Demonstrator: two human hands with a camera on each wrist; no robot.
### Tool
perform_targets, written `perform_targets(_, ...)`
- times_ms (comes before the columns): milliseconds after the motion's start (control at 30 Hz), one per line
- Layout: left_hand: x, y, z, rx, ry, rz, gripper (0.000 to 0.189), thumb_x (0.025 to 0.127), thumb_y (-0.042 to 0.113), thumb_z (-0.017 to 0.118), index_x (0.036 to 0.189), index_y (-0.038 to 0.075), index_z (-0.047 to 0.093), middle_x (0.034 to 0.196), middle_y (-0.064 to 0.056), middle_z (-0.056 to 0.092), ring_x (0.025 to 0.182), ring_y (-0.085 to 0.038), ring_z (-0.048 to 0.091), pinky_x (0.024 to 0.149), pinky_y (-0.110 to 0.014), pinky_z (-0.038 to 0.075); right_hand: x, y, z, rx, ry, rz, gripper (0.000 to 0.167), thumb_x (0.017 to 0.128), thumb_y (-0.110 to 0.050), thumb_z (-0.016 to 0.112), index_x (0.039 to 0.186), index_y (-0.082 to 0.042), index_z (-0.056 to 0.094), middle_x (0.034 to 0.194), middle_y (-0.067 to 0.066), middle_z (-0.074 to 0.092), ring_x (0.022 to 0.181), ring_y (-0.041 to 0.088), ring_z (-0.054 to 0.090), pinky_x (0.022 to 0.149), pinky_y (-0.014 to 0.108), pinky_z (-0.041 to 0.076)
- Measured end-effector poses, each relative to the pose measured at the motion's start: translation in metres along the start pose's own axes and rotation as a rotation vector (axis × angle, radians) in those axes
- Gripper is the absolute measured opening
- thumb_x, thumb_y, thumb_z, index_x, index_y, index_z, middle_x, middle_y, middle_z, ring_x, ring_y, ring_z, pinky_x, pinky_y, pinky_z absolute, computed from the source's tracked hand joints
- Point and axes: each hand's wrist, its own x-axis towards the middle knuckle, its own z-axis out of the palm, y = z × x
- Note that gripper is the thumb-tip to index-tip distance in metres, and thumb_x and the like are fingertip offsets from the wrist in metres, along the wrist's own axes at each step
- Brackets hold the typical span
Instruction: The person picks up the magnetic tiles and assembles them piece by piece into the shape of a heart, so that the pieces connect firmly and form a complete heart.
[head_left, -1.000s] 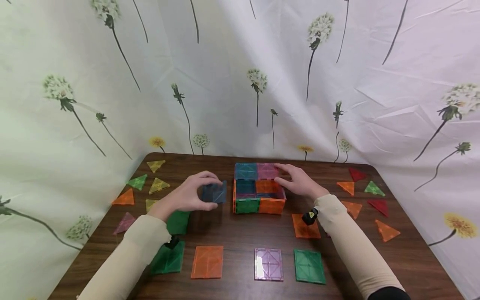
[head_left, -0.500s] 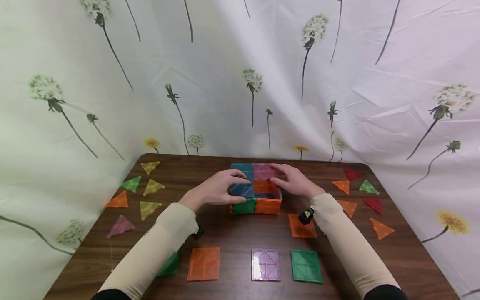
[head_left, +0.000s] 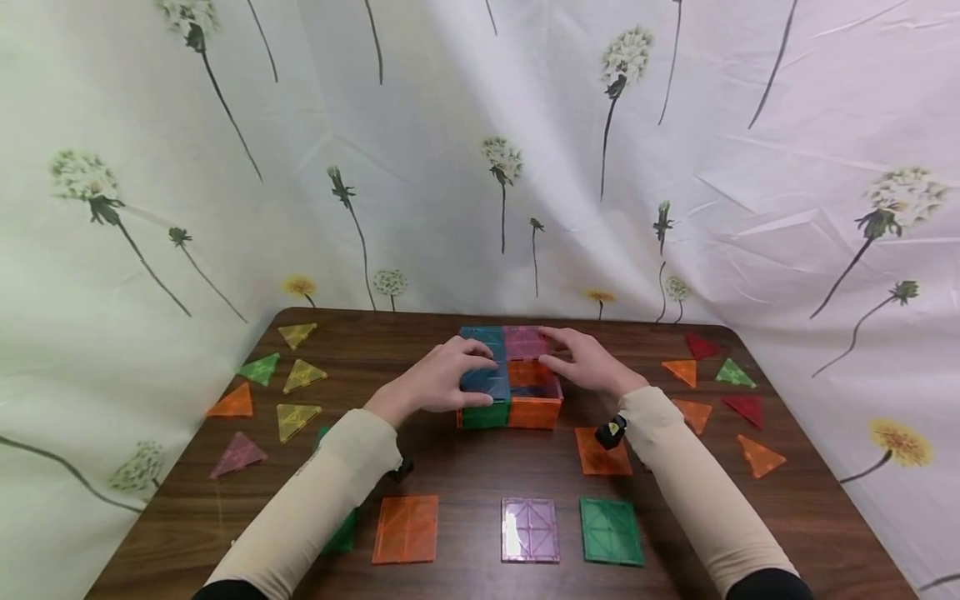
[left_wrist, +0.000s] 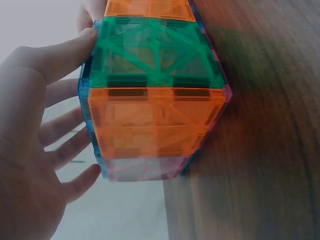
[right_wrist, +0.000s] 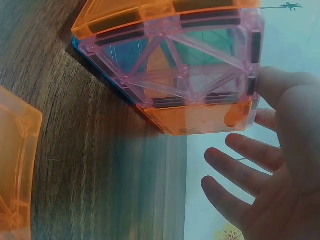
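A low box of see-through magnetic tiles (head_left: pixel 536 413) stands near the table's back. Its top carries blue squares on the left and a pink square (head_left: pixel 522 342) at the back right; the front-right part is uncovered. My left hand (head_left: pixel 442 375) rests at the front-left blue square tile (head_left: pixel 483 382), which lies flat on the box. In the left wrist view, the thumb reaches the upper edge of a green side tile (left_wrist: pixel 157 52), other fingers extended along the blue top. My right hand (head_left: pixel 588 360) touches the box's right side with thumb and fingertips, its remaining fingers spread (right_wrist: pixel 235 170).
Loose square tiles lie in front: orange (head_left: pixel 406 530), light purple (head_left: pixel 530 530), green (head_left: pixel 611 532), and another orange (head_left: pixel 602 454) by the right wrist. Triangles sit at left, such as a pink one (head_left: pixel 238 455), and right, such as a red one (head_left: pixel 744 409). A dandelion-print curtain (head_left: pixel 450 167) hangs behind.
My left hand has moved right with the blue square tile and laid it on the box's front-left top; it stays there over the last half second. My right hand has kept its place.
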Motion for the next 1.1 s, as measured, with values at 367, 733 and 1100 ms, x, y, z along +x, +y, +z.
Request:
perform_targets(367,-0.021,-0.032,0.017,-0.297,0.220,-0.132,0.054,0.101,0.034,0.071,0.148,0.009,0.061,0.162,-0.016,0.040,0.148,-0.039,0.039,0.117,-0.064,0.036,-0.001,0.004,0.001,-0.012,-0.004,0.002,0.063,0.108,-0.037,0.062,0.163,-0.016,0.040,0.155,0.015,0.051,0.134,0.032,0.058,0.111,0.054,0.047)
perform_targets(733,-0.031,-0.041,0.028,-0.385,0.225,-0.196,0.055,0.102,0.035,0.069,0.152,0.018,0.057,0.161,-0.013,0.043,0.146,-0.037,0.044,0.112,-0.063,0.043,-0.005,0.003,0.001,-0.040,0.004,-0.011,0.062,0.108,-0.037,0.061,0.163,-0.017,0.041,0.152,0.015,0.054,0.132,0.033,0.058,0.110,0.054,0.047)
perform_targets(1100,-0.033,-0.046,0.038,-0.513,0.263,-0.231,0.054,0.104,0.037,0.068,0.154,0.023,0.054,0.155,-0.004,0.051,0.135,-0.034,0.054,0.105,-0.058,0.051,-0.050,0.014,-0.007,-0.094,-0.017,-0.018,0.047,0.106,-0.035,0.065,0.142,-0.005,0.064,0.139,0.013,0.065,0.125,0.030,0.063,0.104,0.054,0.052)
